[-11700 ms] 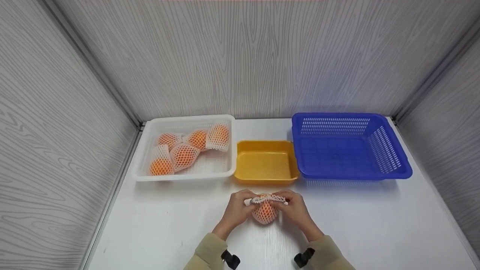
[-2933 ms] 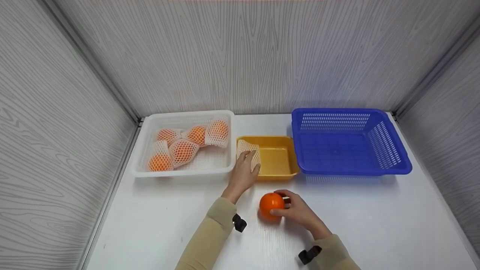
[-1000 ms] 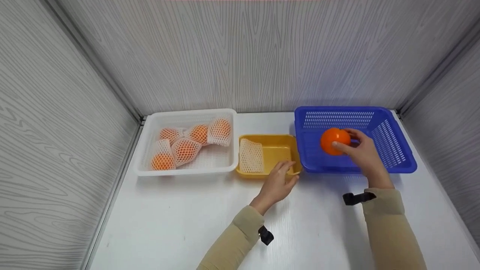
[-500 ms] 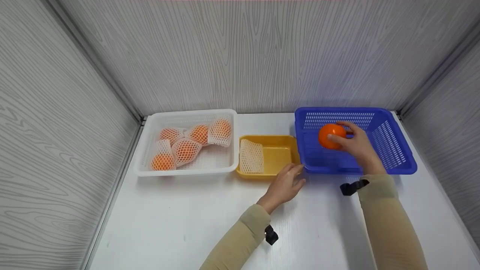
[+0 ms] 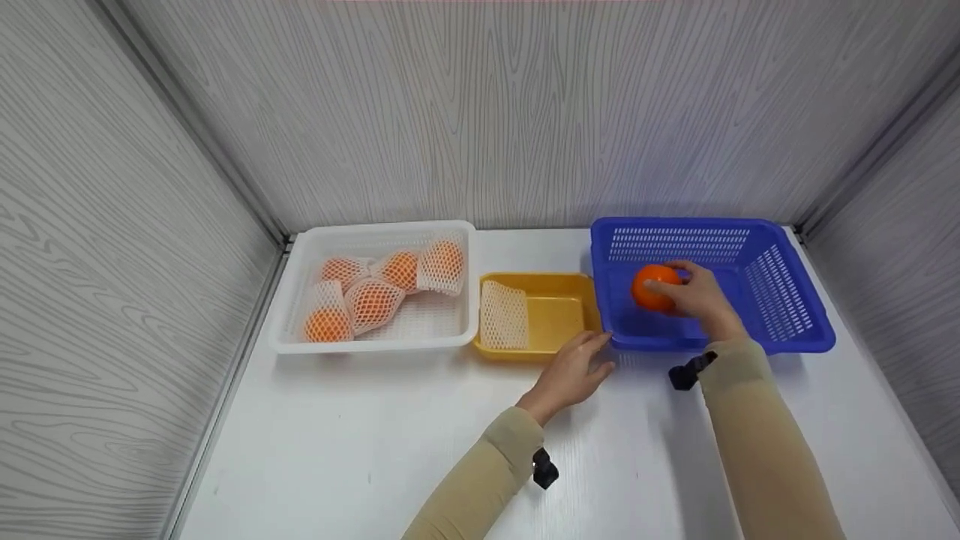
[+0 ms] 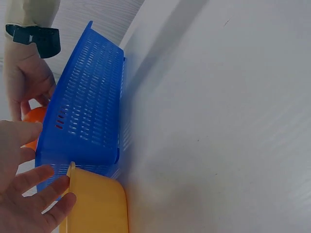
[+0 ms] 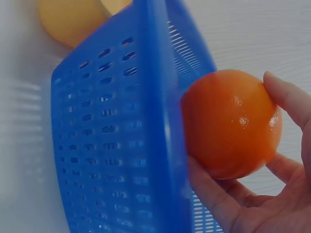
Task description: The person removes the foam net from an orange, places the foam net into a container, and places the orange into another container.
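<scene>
Inside the blue slotted basket [image 5: 667, 242], your right hand [image 5: 701, 292] grips the unwrapped orange [image 5: 647, 295], now closer to the front left corner than a moment ago; its placing seems unfinished; your left hand [image 5: 568, 375], fingers relaxed, is beside the yellow tray [image 5: 553, 315].

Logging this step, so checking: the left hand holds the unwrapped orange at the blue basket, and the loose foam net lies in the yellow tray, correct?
Wrong hand: the head view shows the right hand holding the orange at the blue basket. The loose foam net does lie in the yellow tray.
</scene>
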Action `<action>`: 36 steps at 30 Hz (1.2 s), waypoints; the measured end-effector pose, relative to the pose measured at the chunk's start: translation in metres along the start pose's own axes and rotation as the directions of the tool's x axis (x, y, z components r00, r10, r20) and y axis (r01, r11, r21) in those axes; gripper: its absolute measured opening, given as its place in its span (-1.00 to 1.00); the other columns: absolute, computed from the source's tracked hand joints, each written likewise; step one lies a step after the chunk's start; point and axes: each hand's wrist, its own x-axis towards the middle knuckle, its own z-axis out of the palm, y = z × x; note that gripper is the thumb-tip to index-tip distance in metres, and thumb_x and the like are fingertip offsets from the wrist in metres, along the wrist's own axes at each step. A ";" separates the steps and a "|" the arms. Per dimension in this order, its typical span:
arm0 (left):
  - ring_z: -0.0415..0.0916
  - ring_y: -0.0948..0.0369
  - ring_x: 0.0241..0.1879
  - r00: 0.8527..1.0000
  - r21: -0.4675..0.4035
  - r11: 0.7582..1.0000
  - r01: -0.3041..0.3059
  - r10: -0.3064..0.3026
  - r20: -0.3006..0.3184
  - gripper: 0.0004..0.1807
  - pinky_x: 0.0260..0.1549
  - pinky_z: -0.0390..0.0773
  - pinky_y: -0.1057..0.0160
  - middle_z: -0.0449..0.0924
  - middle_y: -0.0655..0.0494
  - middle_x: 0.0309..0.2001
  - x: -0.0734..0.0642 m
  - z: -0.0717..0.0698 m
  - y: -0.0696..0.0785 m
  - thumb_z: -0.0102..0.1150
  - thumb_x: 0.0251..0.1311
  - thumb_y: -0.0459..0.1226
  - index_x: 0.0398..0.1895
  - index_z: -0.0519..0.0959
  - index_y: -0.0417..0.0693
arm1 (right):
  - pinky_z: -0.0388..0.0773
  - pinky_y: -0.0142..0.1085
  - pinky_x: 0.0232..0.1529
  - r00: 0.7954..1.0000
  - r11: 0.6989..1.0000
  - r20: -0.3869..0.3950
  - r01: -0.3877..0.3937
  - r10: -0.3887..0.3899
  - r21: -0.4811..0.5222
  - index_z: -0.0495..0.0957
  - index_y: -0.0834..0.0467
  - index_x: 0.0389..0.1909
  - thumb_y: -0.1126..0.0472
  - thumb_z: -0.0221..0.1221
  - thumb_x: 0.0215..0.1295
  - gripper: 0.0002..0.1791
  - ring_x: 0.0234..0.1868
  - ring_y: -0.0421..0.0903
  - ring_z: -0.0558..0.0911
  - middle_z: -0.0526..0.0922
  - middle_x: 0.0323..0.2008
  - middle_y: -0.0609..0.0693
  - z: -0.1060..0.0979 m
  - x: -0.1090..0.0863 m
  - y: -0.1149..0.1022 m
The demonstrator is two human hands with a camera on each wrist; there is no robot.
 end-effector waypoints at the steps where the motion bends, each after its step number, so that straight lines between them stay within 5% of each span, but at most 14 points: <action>1: 0.34 0.18 0.28 1.000 0.003 1.000 -0.002 0.002 0.002 -0.44 0.27 0.29 0.26 0.38 0.03 0.30 0.000 0.000 0.000 0.12 0.39 -0.12 0.42 0.35 -0.04 | 0.40 0.04 0.22 1.000 1.000 0.001 -0.017 0.017 -0.007 0.06 0.22 0.50 -0.18 0.28 0.23 -0.01 0.23 0.24 0.35 0.22 0.35 0.36 0.001 0.001 0.001; 11: 0.35 0.19 0.27 0.999 0.033 0.999 -0.040 0.040 0.004 -0.41 0.26 0.28 0.30 0.41 0.04 0.27 0.001 0.000 0.000 0.15 0.38 -0.14 0.42 0.33 -0.10 | 0.39 0.06 0.22 0.990 0.989 0.031 -0.140 0.139 0.036 -0.10 0.31 0.52 -0.16 0.24 0.29 0.05 0.28 0.27 0.31 0.17 0.38 0.37 0.001 0.010 -0.007; 18: 0.38 0.17 0.24 0.999 0.043 0.998 -0.041 0.041 -0.001 -0.40 0.26 0.28 0.30 0.45 0.03 0.22 0.000 0.000 0.000 0.20 0.33 -0.20 0.42 0.34 -0.08 | 0.31 0.02 0.29 0.959 0.959 0.071 -0.278 0.274 0.053 -0.12 0.31 0.52 -0.17 0.19 0.32 0.03 0.31 0.24 0.26 0.15 0.39 0.34 0.003 0.020 -0.003; 26: 0.35 0.17 0.27 0.999 0.073 0.997 -0.041 0.041 0.008 -0.40 0.28 0.24 0.31 0.42 0.03 0.26 0.000 0.000 0.000 0.16 0.36 -0.15 0.43 0.32 -0.05 | 0.38 0.03 0.23 0.951 0.962 0.149 -0.271 0.271 -0.020 -0.09 0.21 0.54 -0.01 -0.01 0.49 -0.23 0.28 0.25 0.26 0.11 0.40 0.38 0.006 0.027 0.005; 36: 0.32 0.18 0.30 0.999 0.073 0.996 -0.045 0.044 0.016 -0.39 0.30 0.21 0.32 0.41 0.03 0.29 0.000 0.000 -0.001 0.17 0.36 -0.16 0.44 0.31 -0.07 | 0.15 0.05 0.37 0.934 0.951 0.185 -0.307 0.304 -0.013 -0.25 0.17 0.56 0.06 -0.03 0.50 -0.19 0.41 0.24 0.12 -0.04 0.48 0.33 0.012 0.028 0.007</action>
